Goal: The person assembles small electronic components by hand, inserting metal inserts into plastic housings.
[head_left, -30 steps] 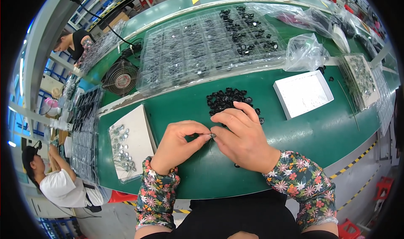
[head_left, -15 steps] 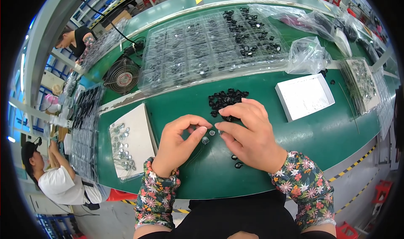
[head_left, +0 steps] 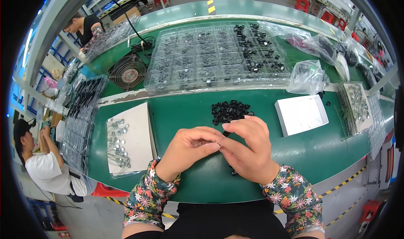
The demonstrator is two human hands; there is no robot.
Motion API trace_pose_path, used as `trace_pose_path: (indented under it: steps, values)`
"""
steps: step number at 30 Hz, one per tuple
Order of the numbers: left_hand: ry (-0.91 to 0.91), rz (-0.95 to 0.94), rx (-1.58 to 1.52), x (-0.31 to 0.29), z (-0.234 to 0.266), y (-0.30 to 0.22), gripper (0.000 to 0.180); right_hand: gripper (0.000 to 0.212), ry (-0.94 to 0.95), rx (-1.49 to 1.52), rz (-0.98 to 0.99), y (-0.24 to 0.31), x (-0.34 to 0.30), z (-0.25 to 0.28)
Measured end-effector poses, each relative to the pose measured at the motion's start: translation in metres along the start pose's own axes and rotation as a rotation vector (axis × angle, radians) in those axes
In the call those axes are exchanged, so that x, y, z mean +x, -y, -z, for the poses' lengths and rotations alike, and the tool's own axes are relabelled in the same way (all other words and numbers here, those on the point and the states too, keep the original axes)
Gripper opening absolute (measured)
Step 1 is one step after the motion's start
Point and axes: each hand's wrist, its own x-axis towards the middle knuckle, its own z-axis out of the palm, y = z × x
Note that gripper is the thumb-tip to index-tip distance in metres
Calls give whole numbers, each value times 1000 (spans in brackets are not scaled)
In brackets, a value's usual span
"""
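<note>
My left hand [head_left: 185, 148] and my right hand [head_left: 252, 153] meet over the green table [head_left: 189, 186], thumbs and index fingertips pinched together. A tiny pale piece shows between the fingertips, too small and covered to name. The other fingers of my right hand are raised and curved. Just beyond the hands lies a pile of small black ring-like parts [head_left: 230, 109]. A few more black pieces [head_left: 233, 171] lie below my right hand, partly covered by it. To the left, small clear faceted pieces with thin wire-like tails [head_left: 118, 142] lie on a pale card [head_left: 141, 129].
A white open box [head_left: 302, 113] stands at right, near a second card of clear pieces [head_left: 357, 106]. Behind are a clear compartment tray [head_left: 198, 56], a round fan [head_left: 127, 74] and a plastic bag [head_left: 308, 77]. Two people [head_left: 44, 155] work at left.
My hands have come together, fingertips now touching. The small clear pieces seen between them on the table are no longer visible. The whole view has shifted slightly.
</note>
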Motion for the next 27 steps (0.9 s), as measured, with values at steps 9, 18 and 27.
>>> trace_pose_path:
  steps: [9,18,27]
  values:
    - [-147,122,171,0,-10,-5,20,19,42,290,-304,-1,-2,1]
    - [-4,198,54,2,1,-3,22,19,44,272,-281,-2,-2,-1]
    - [-21,251,-281,2,4,3,20,22,15,127,-158,1,1,4]
